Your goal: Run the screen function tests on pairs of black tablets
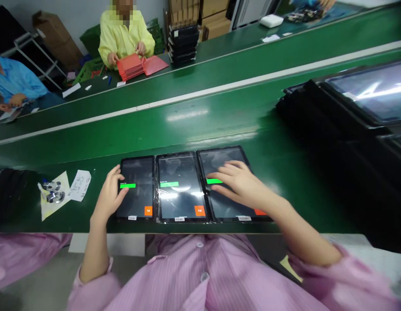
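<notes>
Three black tablets lie side by side along the near edge of the green bench, each lit with a green bar and an orange button. On the left tablet point(138, 201), my left hand point(107, 194) rests at its left edge, fingers apart and thumb over the screen near the green bar. The middle tablet point(181, 168) has no hand on it and reflects a bright light. Over the right tablet point(219, 155) my right hand point(241, 183) is spread, its fingers near the green bar; the hand partly covers the orange button. Whether the fingertips touch the glass I cannot tell.
Stacked black tablets point(365, 95) stand on the right. To the left are a handwritten paper slip point(80, 185), shiny metal parts point(54, 192) on yellow paper, and dark stacked items point(12, 190). Across the bench point(129, 134), a person in yellow point(125, 39) handles red pouches point(132, 67).
</notes>
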A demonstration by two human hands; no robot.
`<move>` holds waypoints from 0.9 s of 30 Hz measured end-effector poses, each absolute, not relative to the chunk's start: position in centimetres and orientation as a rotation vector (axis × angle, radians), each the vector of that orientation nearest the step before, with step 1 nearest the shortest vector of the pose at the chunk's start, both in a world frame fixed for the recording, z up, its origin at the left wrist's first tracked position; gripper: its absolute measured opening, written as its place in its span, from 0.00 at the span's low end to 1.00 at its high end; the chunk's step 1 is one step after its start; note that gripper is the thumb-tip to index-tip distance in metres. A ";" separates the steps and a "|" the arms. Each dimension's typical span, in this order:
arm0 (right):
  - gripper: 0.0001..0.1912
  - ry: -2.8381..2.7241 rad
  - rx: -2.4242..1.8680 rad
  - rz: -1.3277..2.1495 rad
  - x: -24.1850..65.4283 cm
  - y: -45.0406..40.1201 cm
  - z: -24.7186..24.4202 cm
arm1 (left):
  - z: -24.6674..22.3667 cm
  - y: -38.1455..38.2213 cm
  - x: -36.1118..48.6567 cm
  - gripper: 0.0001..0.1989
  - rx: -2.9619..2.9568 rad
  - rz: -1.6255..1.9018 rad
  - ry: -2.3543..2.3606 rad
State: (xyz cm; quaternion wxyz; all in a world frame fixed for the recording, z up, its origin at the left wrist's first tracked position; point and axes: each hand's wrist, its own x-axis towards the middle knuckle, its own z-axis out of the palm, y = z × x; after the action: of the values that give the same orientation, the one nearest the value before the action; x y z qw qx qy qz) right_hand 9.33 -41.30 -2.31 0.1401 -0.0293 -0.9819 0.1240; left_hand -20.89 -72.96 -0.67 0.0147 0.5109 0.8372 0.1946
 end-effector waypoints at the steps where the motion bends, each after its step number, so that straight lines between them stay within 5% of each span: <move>1: 0.20 -2.875 -0.014 0.352 7.1 -41.4 -2.1 | -0.6 -71.4 -21.8 0.21 1.681 0.557 2.529; 8: 0.32 -2.991 -0.012 0.192 -1.2 -41.8 -3.1 | -1.7 -65.5 -23.6 0.19 2.076 0.287 2.200; 22: 0.29 -2.893 -0.038 0.408 4.0 -38.0 -3.0 | -2.6 -67.0 -23.4 0.25 2.131 0.474 2.083; 27: 0.29 -2.888 -0.222 0.426 9.3 -34.3 -4.2 | -2.8 -70.7 -23.7 0.24 2.032 0.459 2.391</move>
State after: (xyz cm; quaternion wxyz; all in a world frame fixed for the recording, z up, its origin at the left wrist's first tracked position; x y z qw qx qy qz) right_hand 9.27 -34.27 -4.24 0.1067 -0.0753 -0.9808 0.1447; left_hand -23.73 -70.73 -2.76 -0.0151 0.6407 0.7539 0.1446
